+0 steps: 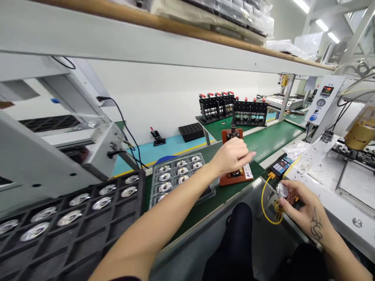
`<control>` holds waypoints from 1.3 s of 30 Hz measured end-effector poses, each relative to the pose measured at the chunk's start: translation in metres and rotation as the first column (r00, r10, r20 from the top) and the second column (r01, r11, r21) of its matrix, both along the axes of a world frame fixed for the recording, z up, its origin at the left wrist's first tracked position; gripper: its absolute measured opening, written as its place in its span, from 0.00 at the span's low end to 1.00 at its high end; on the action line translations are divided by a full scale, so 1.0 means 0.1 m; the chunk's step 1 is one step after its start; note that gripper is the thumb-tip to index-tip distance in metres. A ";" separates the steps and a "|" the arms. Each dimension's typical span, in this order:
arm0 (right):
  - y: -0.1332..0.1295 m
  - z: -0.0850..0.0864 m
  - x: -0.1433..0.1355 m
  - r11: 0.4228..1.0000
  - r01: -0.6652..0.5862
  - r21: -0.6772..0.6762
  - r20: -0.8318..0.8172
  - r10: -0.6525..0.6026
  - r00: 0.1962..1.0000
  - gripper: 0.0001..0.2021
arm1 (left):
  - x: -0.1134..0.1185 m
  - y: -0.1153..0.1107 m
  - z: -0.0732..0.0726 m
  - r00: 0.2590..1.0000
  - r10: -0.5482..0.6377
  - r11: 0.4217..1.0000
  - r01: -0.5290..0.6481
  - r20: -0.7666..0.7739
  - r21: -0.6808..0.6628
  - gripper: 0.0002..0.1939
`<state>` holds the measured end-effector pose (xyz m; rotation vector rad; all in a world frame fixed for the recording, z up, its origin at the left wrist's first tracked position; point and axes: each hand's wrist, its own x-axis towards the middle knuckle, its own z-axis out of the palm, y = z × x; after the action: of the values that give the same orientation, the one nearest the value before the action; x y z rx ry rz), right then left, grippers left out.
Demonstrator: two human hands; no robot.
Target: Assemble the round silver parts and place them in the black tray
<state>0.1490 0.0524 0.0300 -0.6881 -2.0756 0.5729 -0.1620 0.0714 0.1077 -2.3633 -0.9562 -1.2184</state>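
Observation:
My left hand point(234, 156) is closed over the upright toggle clamp of a small orange-brown fixture point(225, 136); the grip itself is hidden behind my fingers. Part of the black clamp point(233, 132) shows above the knuckles, and a white label point(248, 171) sits on the fixture's base. Low on the right, my right hand point(301, 201) pinches a round silver metal part point(282, 190) between thumb and fingers, with its flat face towards me. A clear plastic tray point(154, 187) of similar shiny round parts lies left of the fixture, partly behind my left forearm.
A black compartment tray point(88, 234) with several round metal parts fills the lower left. A yellow cable point(265, 210) loops beside my right hand from a small keypad device point(279, 166). Black racks with red-handled clamps point(216, 106) stand behind. At right is a machine point(328, 171); a shelf beam point(175, 48) crosses overhead.

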 end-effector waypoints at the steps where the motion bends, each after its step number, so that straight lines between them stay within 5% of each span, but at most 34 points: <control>1: 0.02 0.00 0.00 1.000 0.008 -0.010 -0.003 -0.008 1.000 0.15 | 0.01 0.04 0.01 0.999 0.002 1.000 -0.002 -0.041 -0.008 0.27; 3: 0.08 0.00 -0.05 0.999 0.015 -0.031 -0.006 -0.016 1.000 0.16 | 0.06 0.10 0.13 1.000 0.014 1.000 -0.014 0.017 -0.025 0.28; 6: 0.25 0.01 -0.22 0.997 0.013 -0.072 -0.016 -0.014 1.000 0.16 | 0.06 0.26 0.54 0.942 0.074 0.995 -0.048 0.329 -0.087 0.26; 9: 0.44 -0.01 -0.43 0.994 -0.006 -0.107 -0.012 0.005 1.000 0.16 | -0.18 0.49 0.90 0.824 0.154 0.969 -0.017 0.545 -0.247 0.20; 11: 0.53 -0.08 -0.51 0.991 -0.020 -0.135 0.007 0.021 1.000 0.15 | -0.46 0.53 0.93 0.806 0.248 0.942 -0.070 0.538 -0.329 0.13; 13: 0.58 -0.20 -0.52 0.986 -0.031 -0.166 0.029 0.037 0.999 0.16 | -0.75 0.42 0.74 0.799 0.412 0.889 -0.248 0.438 -0.384 0.11; 15: 0.61 -0.32 -0.51 0.982 -0.047 -0.185 0.044 0.056 0.997 0.16 | -0.94 0.21 0.38 0.770 0.573 0.769 -0.389 0.279 -0.507 0.12; 17: 0.61 -0.41 -0.55 0.977 -0.072 -0.203 0.041 0.082 0.996 0.16 | -0.98 0.00 -0.07 0.822 0.558 0.580 -0.294 0.109 -0.760 0.15; 19: 0.63 -0.44 -0.67 0.969 -0.116 -0.219 0.032 0.126 0.992 0.15 | -0.89 -0.11 -0.51 0.884 0.466 0.467 -0.212 0.034 -0.859 0.13; 21: 0.68 -0.46 -0.85 0.962 -0.157 -0.222 0.031 0.168 0.985 0.15 | -0.73 -0.10 -0.87 0.905 0.424 0.421 -0.183 0.015 -0.889 0.13; 24: 0.82 -0.52 -1.11 0.966 -0.161 -0.203 0.047 0.174 0.984 0.15 | -0.53 0.08 -1.20 0.906 0.423 0.442 -0.192 0.014 -0.876 0.09; 28: 1.05 -0.71 -1.24 0.970 -0.124 -0.208 0.084 0.144 0.986 0.16 | -0.46 0.28 -1.33 0.912 0.408 0.496 -0.187 0.038 -0.848 0.14; 31: 1.18 -0.86 -1.29 0.964 -0.128 -0.231 0.108 0.156 0.982 0.17 | -0.52 0.22 -1.31 0.914 0.404 0.507 -0.178 0.050 -0.843 0.13; 35: 1.32 -0.97 -1.52 0.949 -0.198 -0.245 0.135 0.236 0.962 0.17 | -0.78 -0.19 -1.15 0.910 0.412 0.506 -0.184 0.049 -0.843 0.14; 39: 1.46 -0.94 -1.79 0.926 -0.264 -0.268 0.170 0.315 0.934 0.12 | -1.21 -0.77 -0.83 0.848 0.508 0.540 -0.177 0.151 -0.823 0.18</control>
<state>-0.0301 0.1984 -0.0644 -0.5995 -2.3510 0.9714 -0.2832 -0.0054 0.0249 -2.2814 -2.4193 -1.2486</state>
